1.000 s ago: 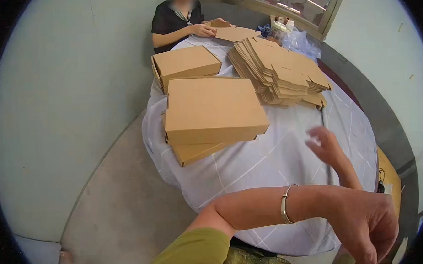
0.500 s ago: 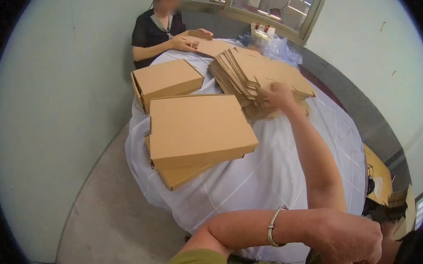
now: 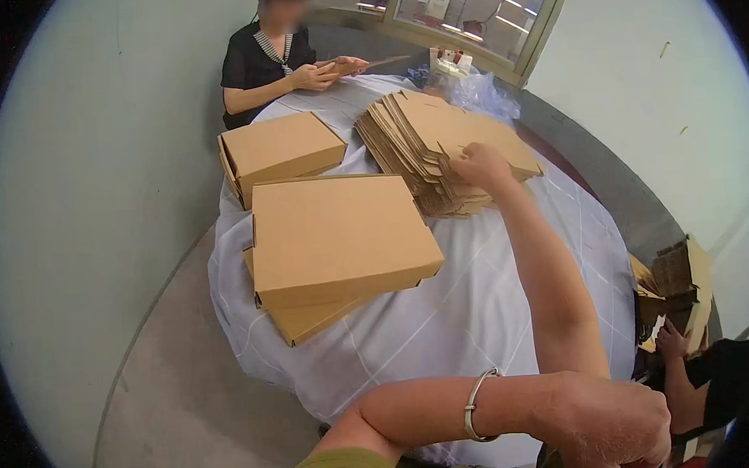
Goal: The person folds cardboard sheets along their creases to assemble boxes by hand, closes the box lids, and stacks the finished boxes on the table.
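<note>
Cardboard stack [image 3: 462,128], upper centre of the frame, and the right hand [image 3: 483,167] is right there at its near edge, fingers touching, though I can't tell whether they grip a sheet! The flat sheets' long axis slants from upper left to lower right. Left hand [image 3: 618,429]: well apart at lower right, curled, its grasp hidden. Beneath the stack, the cloth-covered desk [image 3: 464,331], closed box [image 3: 341,236] left of centre. Window [image 3: 473,13] up top, 2 people in view: a person in black [image 3: 243,67] upper left, another person [image 3: 725,377] lower right.
</note>
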{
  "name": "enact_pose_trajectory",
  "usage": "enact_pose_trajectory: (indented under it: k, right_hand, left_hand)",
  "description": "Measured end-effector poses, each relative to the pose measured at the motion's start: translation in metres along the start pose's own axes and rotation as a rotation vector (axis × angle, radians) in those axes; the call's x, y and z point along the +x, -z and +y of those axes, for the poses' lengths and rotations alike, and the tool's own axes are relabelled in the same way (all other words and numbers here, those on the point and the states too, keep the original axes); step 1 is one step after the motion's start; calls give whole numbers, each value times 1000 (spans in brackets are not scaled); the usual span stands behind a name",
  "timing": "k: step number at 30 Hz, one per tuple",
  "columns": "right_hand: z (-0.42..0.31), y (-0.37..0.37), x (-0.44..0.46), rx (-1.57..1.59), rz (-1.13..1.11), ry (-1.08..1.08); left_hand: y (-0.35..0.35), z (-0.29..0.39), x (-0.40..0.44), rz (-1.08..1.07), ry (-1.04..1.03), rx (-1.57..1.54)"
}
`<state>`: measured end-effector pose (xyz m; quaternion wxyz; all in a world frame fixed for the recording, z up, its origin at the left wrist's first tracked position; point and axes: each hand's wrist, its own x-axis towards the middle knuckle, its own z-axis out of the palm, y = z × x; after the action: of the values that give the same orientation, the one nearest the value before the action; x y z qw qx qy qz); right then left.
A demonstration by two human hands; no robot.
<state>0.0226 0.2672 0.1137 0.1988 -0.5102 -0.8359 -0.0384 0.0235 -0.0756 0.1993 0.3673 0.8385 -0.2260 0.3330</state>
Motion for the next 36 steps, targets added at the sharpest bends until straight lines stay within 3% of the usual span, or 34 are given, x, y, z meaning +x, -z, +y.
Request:
enact_pose_trajectory:
  k: [13, 15, 17, 18, 19, 20, 22, 24, 27, 29, 33, 35, 36]
  right_hand:
    - [2, 7, -11, -105, 81, 171]
    - [1, 5, -9, -363, -6, 245]
    - [-19, 17, -20, -429, -52, 286]
    - [-9, 6, -11, -539, 23, 373]
    - [3, -4, -10, -590, 242, 467]
    - [-1, 7, -15, -616, 208, 381]
    - [10, 17, -5, -553, 389, 459]
    - [16, 32, -5, -558, 417, 391]
    - [19, 48, -21, -528, 427, 370]
    - [27, 61, -37, -516, 411, 394]
    - [49, 83, -87, -493, 448, 491]
    - [61, 96, -121, -401, 493, 541]
    - [67, 103, -139, -379, 505, 553]
  left_hand:
    - [-3, 2, 3, -4, -28, -34]
    - [-4, 3, 2, 10, -30, -53]
    - [-5, 1, 4, -13, -49, -98]
    - [-6, -1, 6, 37, -57, -83]
    - [-5, -2, 8, 85, -67, -73]
    - [1, 3, 11, 47, -12, -60]
    - [5, 1, 15, 18, -62, -142]
    - [7, 0, 17, 19, -78, -195]
    - [2, -3, 16, 43, -18, -219]
    - [5, -6, 18, -110, 79, -29]
    - [0, -13, 23, -143, 110, 114]
    - [5, -9, 29, -282, 353, 129]
    - [1, -15, 27, -280, 361, 129]
